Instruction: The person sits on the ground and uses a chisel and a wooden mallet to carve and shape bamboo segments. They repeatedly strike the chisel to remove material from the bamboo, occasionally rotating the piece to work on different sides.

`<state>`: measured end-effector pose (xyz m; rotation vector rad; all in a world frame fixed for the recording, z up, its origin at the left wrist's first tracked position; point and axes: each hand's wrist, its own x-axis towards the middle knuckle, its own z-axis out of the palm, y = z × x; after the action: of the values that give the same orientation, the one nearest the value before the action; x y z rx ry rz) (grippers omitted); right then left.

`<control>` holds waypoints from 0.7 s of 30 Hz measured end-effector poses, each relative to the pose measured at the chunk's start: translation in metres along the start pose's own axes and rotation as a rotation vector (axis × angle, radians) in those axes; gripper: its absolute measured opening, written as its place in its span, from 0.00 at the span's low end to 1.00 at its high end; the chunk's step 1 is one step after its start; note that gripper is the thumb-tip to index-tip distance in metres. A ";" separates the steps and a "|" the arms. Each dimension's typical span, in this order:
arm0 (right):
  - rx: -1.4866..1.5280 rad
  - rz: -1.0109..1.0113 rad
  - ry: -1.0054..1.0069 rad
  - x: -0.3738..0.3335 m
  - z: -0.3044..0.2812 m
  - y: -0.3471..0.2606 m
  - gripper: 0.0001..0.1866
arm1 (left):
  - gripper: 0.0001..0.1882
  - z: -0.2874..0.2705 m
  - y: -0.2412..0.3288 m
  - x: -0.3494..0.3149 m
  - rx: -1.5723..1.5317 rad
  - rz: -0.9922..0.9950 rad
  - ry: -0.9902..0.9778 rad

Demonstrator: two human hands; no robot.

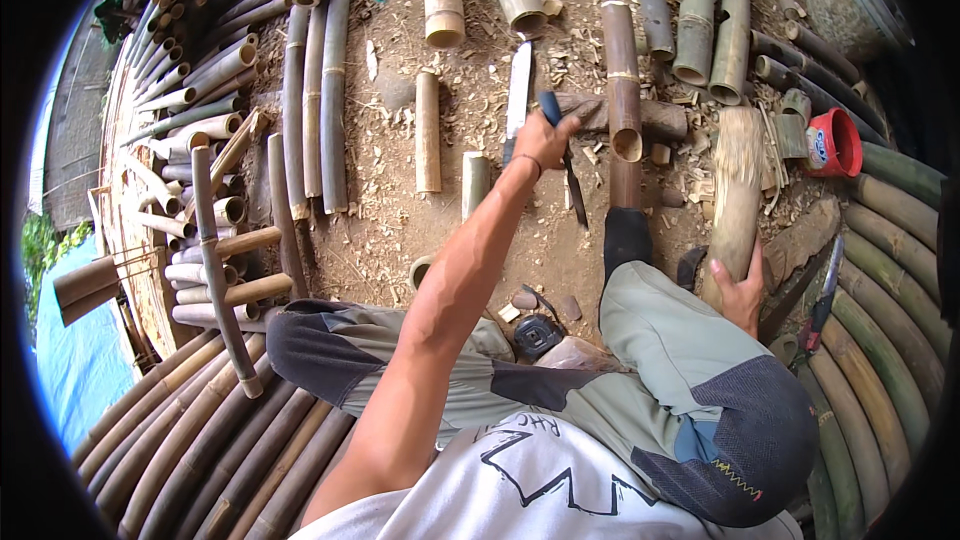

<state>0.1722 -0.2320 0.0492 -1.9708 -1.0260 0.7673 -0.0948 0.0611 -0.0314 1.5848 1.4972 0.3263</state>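
My left hand (543, 140) reaches forward over the dirt, closed around a narrow dark knife-like tool (575, 190) with a blue-black end. Just left of it, a long pale-bladed knife (519, 90) lies on the ground. My right hand (740, 292) grips the lower end of a thick wooden club (738, 165), which tilts up beside my right knee. Between the hands, a brown bamboo tube (621, 90) with a cut opening lies across a wooden block (660, 119). My dark-covered foot (626, 236) is at its near end.
Bamboo poles are stacked at left, and a curved bamboo bench (880, 340) lies under me. A red tub (835, 143), a grey bucket (850, 5) and a red-handled blade (825, 295) are at right. A black tape measure (537, 336) rests between my legs; shavings litter the dirt.
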 end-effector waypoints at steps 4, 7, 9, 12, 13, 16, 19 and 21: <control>0.021 0.228 -0.057 -0.050 0.004 0.072 0.53 | 0.35 -0.022 -0.017 -0.019 0.032 -0.197 -0.060; -0.009 0.356 -0.117 -0.055 0.009 0.086 0.53 | 0.40 -0.050 -0.068 -0.030 0.601 -0.267 0.165; -0.025 0.382 -0.170 -0.049 0.015 0.079 0.53 | 0.43 -0.068 -0.124 -0.037 0.538 -0.339 0.008; -0.069 0.428 -0.162 -0.048 0.009 0.073 0.53 | 0.37 -0.062 -0.121 -0.039 0.459 -0.303 -0.008; -0.074 0.430 -0.168 -0.046 0.009 0.071 0.53 | 0.33 -0.075 -0.120 -0.037 0.173 -0.241 -0.115; -0.094 0.463 -0.155 -0.046 0.002 0.069 0.53 | 0.28 -0.106 -0.080 -0.029 -0.471 -0.175 -0.348; -0.053 0.488 -0.178 -0.039 -0.001 0.068 0.52 | 0.29 -0.125 -0.033 -0.026 -0.761 0.046 -0.304; -0.050 0.456 -0.146 -0.047 -0.004 0.065 0.52 | 0.34 -0.118 0.016 -0.032 -1.051 0.048 -0.305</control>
<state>0.1773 -0.2982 0.0038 -2.2506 -0.6830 1.1540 -0.1761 0.0840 0.0586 0.7636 0.7991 0.7165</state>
